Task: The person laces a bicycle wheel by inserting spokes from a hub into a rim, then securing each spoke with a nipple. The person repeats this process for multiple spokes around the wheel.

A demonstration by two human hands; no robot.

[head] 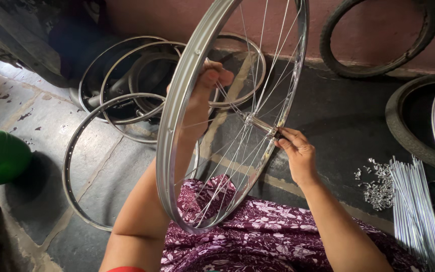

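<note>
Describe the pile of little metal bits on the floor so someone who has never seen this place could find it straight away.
Start from the spoked wheel the person holds up, then look right, past the right hand at the hub. On the dark floor lies a bundle of long silver spokes; the pile of small metal bits sits against its left side. Unlike the long rods, these are tiny, short and scattered.

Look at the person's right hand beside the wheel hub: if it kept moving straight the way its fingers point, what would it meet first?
The right hand points left at the hub, fingertips already on its end. Going on, it would probably meet the hub body, then the spokes; depth is unclear.
</note>
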